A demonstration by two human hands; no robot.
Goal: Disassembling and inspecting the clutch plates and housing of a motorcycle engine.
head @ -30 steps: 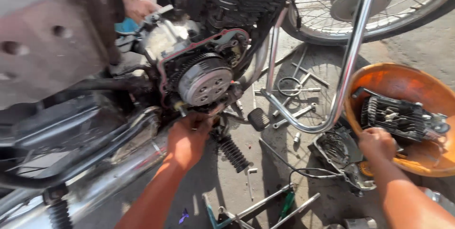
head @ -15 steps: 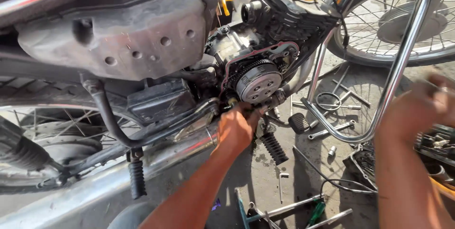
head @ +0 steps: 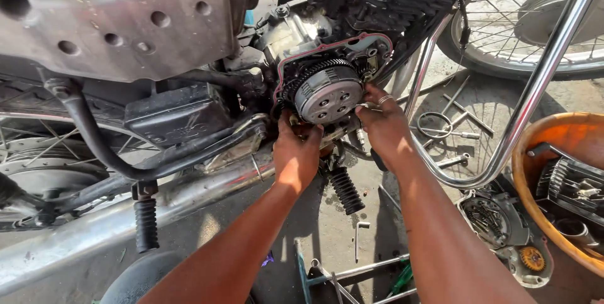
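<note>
- A person's left hand (head: 296, 153) and right hand (head: 382, 125) close in on the round clutch assembly (head: 327, 95) of a motorcycle engine (head: 352, 33), whose side cover is off and whose pink gasket line is exposed.
- The clutch sits in the open crankcase, below the cylinder and above the ribbed rubber footpeg (head: 345, 189).
- Left grip: fingers curled up against the lower left edge of the clutch, touching it; whether they pinch anything cannot be told.
- Right grip: fingers pressed to the clutch's right rim, a ring visible on one finger.
- Judged from the pose, the step in hand is steadying or working the clutch on its shaft; the next move likely calls for an even two-sided hold, kept square to the shaft.
- On the ground near the front wheel (head: 535, 21) lie T-handle wrenches (head: 453, 131); an orange basin (head: 560, 178) holding engine parts stands at right, a removed cover (head: 497, 222) beside it.
</note>
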